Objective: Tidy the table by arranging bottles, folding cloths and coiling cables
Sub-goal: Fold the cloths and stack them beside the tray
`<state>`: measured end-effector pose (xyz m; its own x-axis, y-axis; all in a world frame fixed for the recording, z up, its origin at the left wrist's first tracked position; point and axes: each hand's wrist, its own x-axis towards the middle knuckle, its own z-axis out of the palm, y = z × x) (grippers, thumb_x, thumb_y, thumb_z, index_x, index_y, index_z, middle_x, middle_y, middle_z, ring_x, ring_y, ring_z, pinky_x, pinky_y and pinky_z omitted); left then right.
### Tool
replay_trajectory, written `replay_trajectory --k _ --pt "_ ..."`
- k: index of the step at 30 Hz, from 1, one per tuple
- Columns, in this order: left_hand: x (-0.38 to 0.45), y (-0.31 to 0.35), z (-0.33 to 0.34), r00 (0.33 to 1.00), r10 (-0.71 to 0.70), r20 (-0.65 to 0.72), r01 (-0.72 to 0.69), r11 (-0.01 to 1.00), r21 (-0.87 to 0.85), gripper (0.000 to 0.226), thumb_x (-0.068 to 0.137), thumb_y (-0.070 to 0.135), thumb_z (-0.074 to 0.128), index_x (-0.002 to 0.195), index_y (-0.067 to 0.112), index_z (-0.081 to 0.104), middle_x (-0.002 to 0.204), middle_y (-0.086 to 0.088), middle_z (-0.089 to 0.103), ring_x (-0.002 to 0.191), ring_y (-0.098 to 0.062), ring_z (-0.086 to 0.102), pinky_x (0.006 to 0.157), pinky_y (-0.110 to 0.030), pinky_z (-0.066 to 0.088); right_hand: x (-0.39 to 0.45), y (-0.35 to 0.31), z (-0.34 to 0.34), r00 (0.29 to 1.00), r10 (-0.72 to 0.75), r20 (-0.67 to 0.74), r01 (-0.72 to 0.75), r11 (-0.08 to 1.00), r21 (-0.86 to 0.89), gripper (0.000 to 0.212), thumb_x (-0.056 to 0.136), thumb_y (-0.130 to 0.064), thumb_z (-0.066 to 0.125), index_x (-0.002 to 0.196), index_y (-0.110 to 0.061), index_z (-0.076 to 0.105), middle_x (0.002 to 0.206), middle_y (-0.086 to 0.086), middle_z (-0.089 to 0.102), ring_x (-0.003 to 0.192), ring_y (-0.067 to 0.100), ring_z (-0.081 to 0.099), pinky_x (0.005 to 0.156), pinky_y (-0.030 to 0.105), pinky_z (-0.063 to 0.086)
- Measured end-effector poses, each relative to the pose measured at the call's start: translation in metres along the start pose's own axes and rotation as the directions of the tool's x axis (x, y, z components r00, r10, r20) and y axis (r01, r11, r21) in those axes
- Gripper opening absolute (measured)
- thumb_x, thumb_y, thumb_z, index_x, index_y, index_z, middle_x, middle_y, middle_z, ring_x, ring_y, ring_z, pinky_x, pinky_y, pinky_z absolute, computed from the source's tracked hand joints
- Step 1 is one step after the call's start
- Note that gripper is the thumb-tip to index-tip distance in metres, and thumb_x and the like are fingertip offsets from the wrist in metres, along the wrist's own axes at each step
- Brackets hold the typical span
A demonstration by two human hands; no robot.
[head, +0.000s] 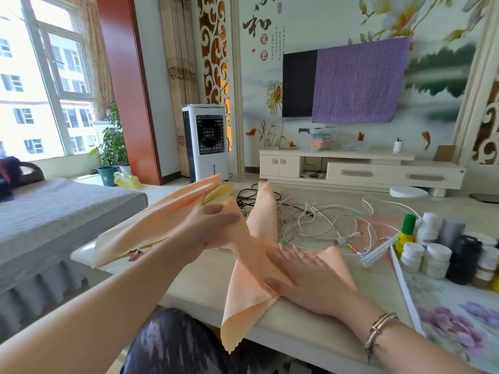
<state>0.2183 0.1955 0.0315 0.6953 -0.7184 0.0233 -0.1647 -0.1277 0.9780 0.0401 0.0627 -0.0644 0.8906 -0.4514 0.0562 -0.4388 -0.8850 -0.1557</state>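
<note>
Step in hand looks like folding the peach cloth (251, 268). Nearest: its corner at 6 o'clock hangs off the front edge of the table (205, 290). Pull that back onto the top before creasing, or the fold goes skewed.

Right hand (305, 276), 5 o'clock: fingers straight and flat, pressing the cloth to the table. Good anchor; keep the palm on the intended fold line.

Left hand (205, 228), 10 o'clock of it: fingers curled around a lifted flap, cloth clamped in the grip. Draw that flap taut, match edge to edge, then smooth outward from the right palm.

Another peach cloth (151, 225) at 9 o'clock, with a yellow one (218, 193) peeking out, both unfolded.

Beyond, 12 to 2 o'clock: tangled cables (318, 222), uncoiled, touching the cloth's far tip. Keep the fold clear of them.

Bottles (432, 252) clustered at 3 o'clock, already grouped.
</note>
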Motion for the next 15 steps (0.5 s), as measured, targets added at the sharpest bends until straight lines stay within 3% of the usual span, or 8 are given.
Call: replay_trajectory --k 3,5,7,9,11,12,14,15 --pt "-0.002 0.012 0.026 0.972 0.233 -0.014 -0.222 0.941 0.254 0.018 0.082 0.029 0.066 0.073 0.014 0.067 0.069 0.002 0.060 0.061 -0.008 0.055 0.058 -0.020 0.045 0.000 0.000 0.001 1.000 0.006 -0.003 -0.006 1.000 -0.005 0.078 0.073 -0.085 0.006 0.143 -0.055 -0.011 0.157 -0.020 -0.014 0.147 0.010 -0.014 0.119 0.041 -0.005" --pt "-0.004 0.018 0.046 0.932 0.359 0.047 -0.350 0.862 0.366 0.022 0.080 0.033 0.064 0.071 0.013 0.068 0.062 0.006 0.054 0.056 -0.008 0.049 0.053 -0.021 0.039 0.000 -0.002 0.001 1.000 -0.006 0.003 0.006 1.000 0.027 0.078 0.074 -0.085 0.013 0.143 -0.057 -0.008 0.158 -0.021 -0.011 0.146 0.008 -0.012 0.119 0.040 -0.004" --pt "-0.004 0.022 0.069 0.883 0.453 0.119 -0.450 0.751 0.483 0.022 0.076 0.039 0.061 0.061 0.022 0.064 0.055 0.006 0.050 0.062 -0.014 0.047 0.059 -0.026 0.037 -0.002 -0.001 -0.005 0.999 -0.012 -0.038 0.019 0.982 0.186 0.065 0.081 -0.073 0.034 0.142 -0.057 0.016 0.157 -0.020 0.014 0.146 0.007 0.008 0.119 0.036 0.009" --pt "-0.006 0.025 0.087 0.816 0.548 0.184 -0.542 0.618 0.569 0.023 0.076 0.041 0.064 0.059 0.026 0.063 0.053 0.010 0.046 0.072 -0.013 0.040 0.067 -0.029 0.033 -0.003 -0.002 -0.016 0.987 0.063 -0.151 0.029 0.842 0.538 0.030 0.091 -0.034 0.053 0.119 -0.042 0.058 0.129 -0.015 0.058 0.125 0.008 0.047 0.105 0.023 0.033" --pt "-0.007 0.028 0.099 0.690 0.687 0.230 -0.675 0.494 0.549 0.024 0.081 0.047 0.066 0.069 0.027 0.070 0.062 0.020 0.049 0.080 -0.006 0.033 0.074 -0.026 0.033 -0.003 0.003 -0.024 0.947 0.255 -0.193 -0.012 0.631 0.775 0.034 0.089 -0.002 0.052 0.088 -0.030 0.069 0.086 -0.022 0.069 0.091 -0.004 0.060 0.080 0.012 0.040" --pt "-0.008 0.028 0.100 0.597 0.769 0.229 -0.745 0.427 0.513 0.024 0.085 0.048 0.061 0.077 0.028 0.071 0.070 0.022 0.054 0.084 -0.003 0.034 0.079 -0.026 0.034 -0.002 0.007 -0.025 0.923 0.324 -0.206 -0.021 0.579 0.815 0.038 0.088 0.006 0.049 0.081 -0.025 0.070 0.075 -0.022 0.068 0.079 -0.009 0.059 0.072 0.011 0.039" --pt "-0.006 0.023 0.097 0.421 0.900 0.111 -0.831 0.334 0.444 0.024 0.094 0.042 0.049 0.098 0.028 0.068 0.095 0.020 0.061 0.098 -0.005 0.044 0.090 -0.028 0.035 0.001 0.014 -0.026 0.903 0.381 -0.199 -0.034 0.526 0.850 0.033 0.089 0.009 0.046 0.084 -0.011 0.072 0.076 -0.008 0.070 0.071 -0.001 0.059 0.064 0.009 0.040" --pt "-0.003 0.017 0.093 0.404 0.915 -0.012 -0.834 0.374 0.405 0.026 0.096 0.038 0.045 0.108 0.026 0.064 0.106 0.016 0.060 0.104 -0.008 0.047 0.092 -0.027 0.035 0.003 0.016 -0.025 0.902 0.395 -0.176 -0.042 0.485 0.873 0.029 0.090 0.008 0.047 0.087 -0.006 0.072 0.078 0.000 0.069 0.070 0.005 0.058 0.062 0.009 0.041"
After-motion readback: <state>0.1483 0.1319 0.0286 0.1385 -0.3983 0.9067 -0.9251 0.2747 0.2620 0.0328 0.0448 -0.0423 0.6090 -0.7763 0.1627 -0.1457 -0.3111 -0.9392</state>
